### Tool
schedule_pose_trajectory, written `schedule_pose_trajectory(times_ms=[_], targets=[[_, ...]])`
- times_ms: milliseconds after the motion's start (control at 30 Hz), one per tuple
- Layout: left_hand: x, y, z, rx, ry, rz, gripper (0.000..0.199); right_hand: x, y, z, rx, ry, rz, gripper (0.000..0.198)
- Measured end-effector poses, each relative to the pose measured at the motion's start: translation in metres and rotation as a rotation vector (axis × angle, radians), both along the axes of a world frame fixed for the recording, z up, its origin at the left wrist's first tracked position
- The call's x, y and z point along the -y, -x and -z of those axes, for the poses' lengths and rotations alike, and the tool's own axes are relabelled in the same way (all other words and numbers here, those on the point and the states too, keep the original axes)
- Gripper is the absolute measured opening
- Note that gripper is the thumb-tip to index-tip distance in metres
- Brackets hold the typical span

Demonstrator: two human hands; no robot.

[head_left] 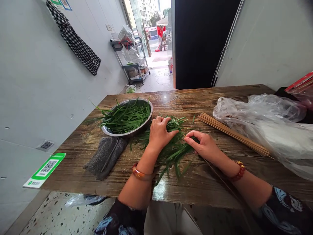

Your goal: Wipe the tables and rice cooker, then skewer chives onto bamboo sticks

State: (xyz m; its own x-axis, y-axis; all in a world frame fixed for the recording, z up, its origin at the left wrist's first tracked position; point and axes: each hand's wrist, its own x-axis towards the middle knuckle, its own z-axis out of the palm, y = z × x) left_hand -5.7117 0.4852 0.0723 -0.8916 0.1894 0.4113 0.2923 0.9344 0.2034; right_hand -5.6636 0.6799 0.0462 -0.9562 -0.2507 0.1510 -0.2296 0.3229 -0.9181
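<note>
A loose pile of green garlic chives [174, 153] lies on the wooden table in front of me. My left hand [160, 130] rests over its upper part, thumb and forefinger spread apart with leaves beneath them. What its other fingers touch is hidden. Just to the right, my right hand [201, 142] pinches a thin bamboo skewer between thumb and forefinger, its end pointing at the leaves. Most of that skewer is hidden by the hand. More cut chives fill a metal bowl [127, 134] at the left. To the right lies a bundle of bamboo skewers [232, 133].
A dark grey cloth [104, 160] lies below the bowl. Clear plastic bags [276, 130] cover the table's right side. Beyond the wooden table [190, 101], a wheeled cart [133, 67] stands by the open doorway. A checked cloth [75, 40] hangs on the left wall.
</note>
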Motion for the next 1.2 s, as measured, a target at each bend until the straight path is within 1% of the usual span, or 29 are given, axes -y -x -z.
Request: schedule_pose_trajectory(times_ms=[67,167,233,333,400,533,633,733,867,1033,1200], targets=[[0.000,0.000,-0.001,-0.006,-0.050,0.009,0.050,0.000,0.000,0.000,-0.004,-0.003,0.000,0.023],[0.000,0.001,-0.002,-0.016,-0.082,0.027,0.027,0.001,0.001,0.001,-0.020,-0.013,0.004,0.023],[0.001,0.001,-0.003,-0.014,-0.088,0.030,0.018,0.001,0.002,0.001,-0.027,-0.007,0.005,0.023],[0.001,0.000,-0.004,-0.042,-0.104,0.026,0.018,0.001,0.002,0.002,-0.027,0.019,0.016,0.023],[0.000,0.000,-0.003,-0.081,-0.123,0.053,0.019,0.001,0.003,0.003,-0.021,0.038,0.035,0.024],[-0.001,0.001,-0.001,-0.133,-0.212,0.176,0.018,0.001,0.005,0.005,-0.024,0.083,0.072,0.025],[-0.003,0.000,-0.002,-0.149,-0.288,0.265,0.024,0.000,0.006,0.005,-0.042,0.093,0.093,0.025],[-0.007,-0.003,-0.004,-0.138,-0.314,0.313,0.027,-0.001,0.006,0.004,-0.041,0.088,0.100,0.024],[-0.013,-0.008,-0.003,-0.019,-0.355,0.332,0.024,-0.001,0.003,0.002,0.003,0.118,0.096,0.027],[-0.017,-0.010,-0.002,0.223,-0.433,0.284,0.020,-0.002,0.002,0.000,0.015,0.151,0.143,0.029],[-0.020,-0.014,-0.007,0.368,-0.567,0.288,0.019,-0.003,0.003,0.001,0.016,0.208,0.137,0.034]])
